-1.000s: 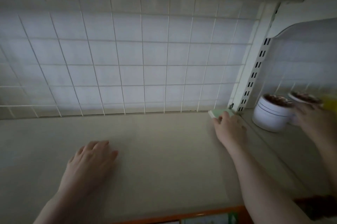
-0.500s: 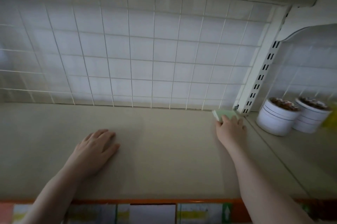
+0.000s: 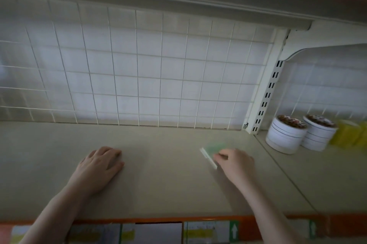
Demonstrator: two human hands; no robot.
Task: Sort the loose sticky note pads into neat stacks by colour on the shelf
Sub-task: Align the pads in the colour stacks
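Note:
A pale green sticky note pad (image 3: 212, 149), blurred by motion, is tilted just above the beige shelf (image 3: 168, 184), right of the middle. My right hand (image 3: 235, 164) pinches its near right corner with curled fingers. My left hand (image 3: 101, 166) rests palm down on the shelf at the left, with its fingers loosely bent and holding nothing. No other pads show on this part of the shelf.
A white wire grid (image 3: 139, 76) backs the shelf. A slotted white upright (image 3: 266, 96) stands at the right. Beyond it sit two white striped tubs (image 3: 286, 136) and yellow items (image 3: 349, 134). An orange rail with labels (image 3: 198, 229) runs along the front edge.
My right hand has pulled the green pad away from the back right corner by the upright, towards me and left. My left hand has stayed on the shelf.

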